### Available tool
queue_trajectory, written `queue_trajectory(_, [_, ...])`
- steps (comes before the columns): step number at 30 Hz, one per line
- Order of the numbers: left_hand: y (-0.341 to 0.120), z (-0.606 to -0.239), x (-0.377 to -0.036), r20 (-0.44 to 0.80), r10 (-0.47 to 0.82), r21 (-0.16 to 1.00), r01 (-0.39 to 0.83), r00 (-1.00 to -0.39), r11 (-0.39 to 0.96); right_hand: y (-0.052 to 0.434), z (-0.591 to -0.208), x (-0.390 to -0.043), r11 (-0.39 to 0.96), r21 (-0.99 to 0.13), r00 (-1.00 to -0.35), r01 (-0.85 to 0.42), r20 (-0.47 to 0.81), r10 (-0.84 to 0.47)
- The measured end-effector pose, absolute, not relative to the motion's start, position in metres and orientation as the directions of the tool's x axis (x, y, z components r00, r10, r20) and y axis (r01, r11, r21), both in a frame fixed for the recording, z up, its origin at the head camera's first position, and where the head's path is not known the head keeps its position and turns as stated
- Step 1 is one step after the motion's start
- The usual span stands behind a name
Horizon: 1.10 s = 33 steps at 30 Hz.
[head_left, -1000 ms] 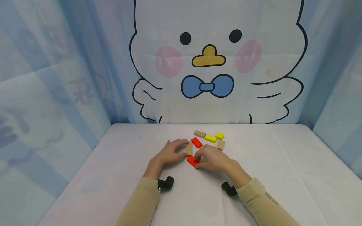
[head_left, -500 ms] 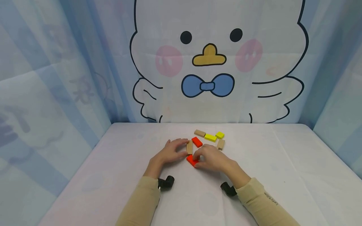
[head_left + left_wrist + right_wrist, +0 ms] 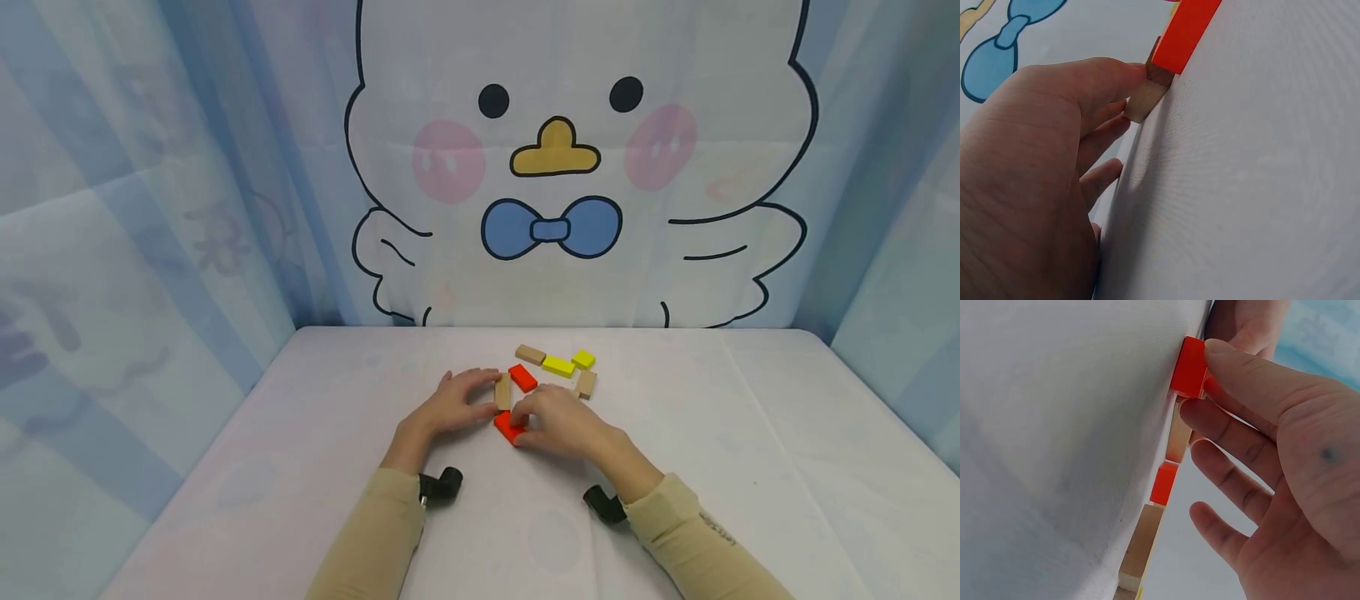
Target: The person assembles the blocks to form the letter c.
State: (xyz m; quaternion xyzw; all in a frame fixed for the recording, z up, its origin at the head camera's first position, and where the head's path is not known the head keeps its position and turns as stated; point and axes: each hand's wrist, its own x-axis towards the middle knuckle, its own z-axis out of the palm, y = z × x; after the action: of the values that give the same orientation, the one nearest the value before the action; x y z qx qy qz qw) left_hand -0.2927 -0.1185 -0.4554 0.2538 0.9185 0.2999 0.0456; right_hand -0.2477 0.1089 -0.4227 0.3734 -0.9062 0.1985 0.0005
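My left hand [image 3: 450,404] lies on the white table [image 3: 315,467]. Its thumb and fingertips hold an upright-lying tan block [image 3: 502,390] from the left side; the left wrist view shows the thumb against that tan block [image 3: 1145,100], with a red block [image 3: 1185,31] just beyond it. My right hand [image 3: 558,421] pinches this red block [image 3: 508,427] by its right end, thumb and forefinger on it [image 3: 1188,369]. The red block's far edge touches the near end of the tan block [image 3: 1179,434].
Behind the hands lie a second red block [image 3: 522,377], a tan block [image 3: 529,354], two yellow blocks [image 3: 558,366] [image 3: 582,359] and another tan block [image 3: 586,383]. A curtain with a cartoon bird [image 3: 555,167] closes the back; blue curtains flank the sides.
My right hand has nudged the red block slightly left and away, closer against the tan block. The left hand has stayed put.
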Motion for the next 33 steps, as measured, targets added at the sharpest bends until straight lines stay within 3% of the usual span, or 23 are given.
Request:
queue_trajectory(10, [-0.119, -0.458, -0.294, 0.063, 0.494, 0.569, 0.438, -0.867, 0.696, 0.110, -0.422, -0.248, 0.627, -0.393, -0.717, -0.673, 0.139, -0.683])
queue_trajectory(23, [-0.117, -0.458, -0.294, 0.029, 0.494, 0.558, 0.424, -0.869, 0.713, 0.137, -0.413, -0.259, 0.715, -0.531, -0.863, -0.455, 0.067, -0.500])
queue_trajectory(33, [-0.118, -0.458, -0.294, 0.038, 0.493, 0.563, 0.426, -0.869, 0.708, 0.159, -0.416, -0.273, 0.725, -0.503, -0.872, -0.470, 0.135, -0.471])
